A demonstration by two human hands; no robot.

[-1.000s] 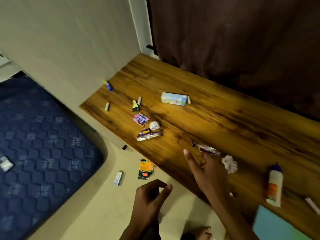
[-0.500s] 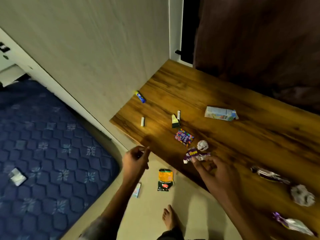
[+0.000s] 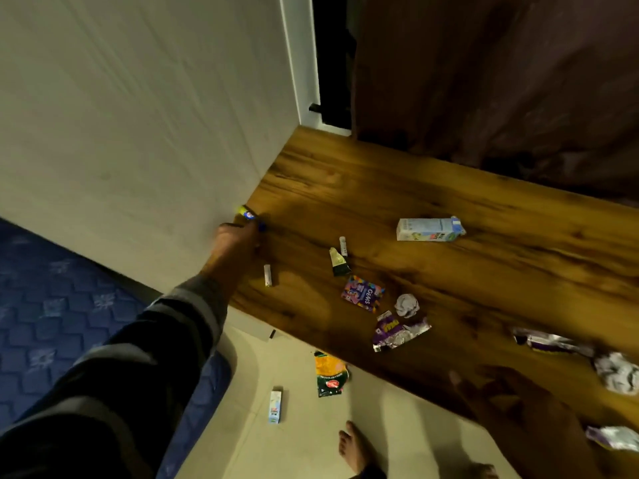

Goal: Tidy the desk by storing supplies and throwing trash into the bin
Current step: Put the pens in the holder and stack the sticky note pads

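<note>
A wooden desk (image 3: 432, 188) carries scattered litter and supplies. My left hand (image 3: 237, 236) reaches to the desk's far left corner by the wall, and its fingers curl on a yellow and blue glue stick (image 3: 246, 213). My right hand (image 3: 511, 399) is blurred, with fingers spread over the desk's front edge, holding nothing. On the desk lie a small milk carton (image 3: 428, 229), two short white sticks (image 3: 267, 275), a yellow-black wrapper (image 3: 338, 262), a Gems packet (image 3: 363, 293), a crumpled paper ball (image 3: 407, 305) and a purple wrapper (image 3: 397, 331).
More wrappers (image 3: 549, 340) and a second paper ball (image 3: 619, 373) lie at the right. On the floor are an orange packet (image 3: 330, 373) and a small carton (image 3: 275, 406), near my bare foot (image 3: 352, 447). A blue mattress (image 3: 52, 305) lies left; a dark curtain (image 3: 501, 81) hangs behind.
My left hand rose from below the desk edge to the far corner and closed on the glue stick. My right hand left the purple wrapper and drew back to the front edge.
</note>
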